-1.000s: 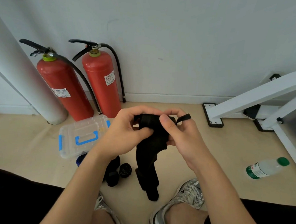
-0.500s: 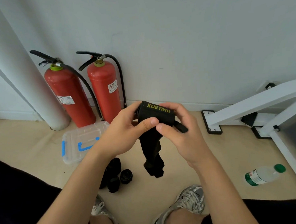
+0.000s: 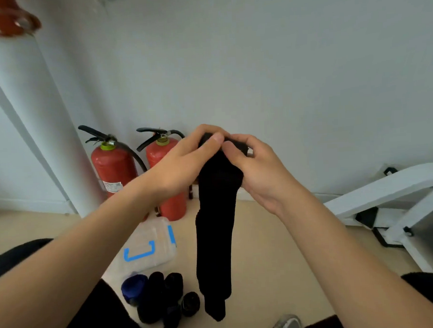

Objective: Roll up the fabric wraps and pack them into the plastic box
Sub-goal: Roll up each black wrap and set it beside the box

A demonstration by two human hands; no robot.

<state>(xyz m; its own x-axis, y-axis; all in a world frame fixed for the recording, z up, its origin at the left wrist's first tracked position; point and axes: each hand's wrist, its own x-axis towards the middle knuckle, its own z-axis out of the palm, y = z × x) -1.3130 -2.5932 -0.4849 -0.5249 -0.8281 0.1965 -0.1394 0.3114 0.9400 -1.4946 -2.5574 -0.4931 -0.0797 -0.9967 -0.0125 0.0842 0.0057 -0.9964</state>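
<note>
A: Hands first. State?

B: Left hand [image 3: 185, 163] and right hand [image 3: 257, 170] meet mid-frame, thumbs nearly tip to tip. Both have their fingers curled round the top end of the black fabric wrap [image 3: 214, 239] and are gripping it.

A: And the wrap itself?

B: Soft, matte, a long narrow band. It hangs straight down from the hands toward 6 o'clock, with the lower end loose above the floor [image 3: 265, 261]. No lettering can be read on it.

A: Any writing elsewhere?

B: A white label on the left fire extinguisher [image 3: 114, 166], at 9 o'clock of the hands. It is too blurred to read. A second extinguisher [image 3: 172, 206] stands beside it, partly behind the left hand.

A: The box?

B: The plastic box [image 3: 155, 238] is at 7 o'clock of the hands, on the floor. It is clear and rectangular with rounded corners, a blue handle and blue clips.

A: Other wraps?

B: The rolled wraps [image 3: 173, 286] are short black cylinders in a cluster just in front of the box, between 6 and 7 o'clock. A blue roll [image 3: 134, 287] lies at the cluster's left edge.
</note>
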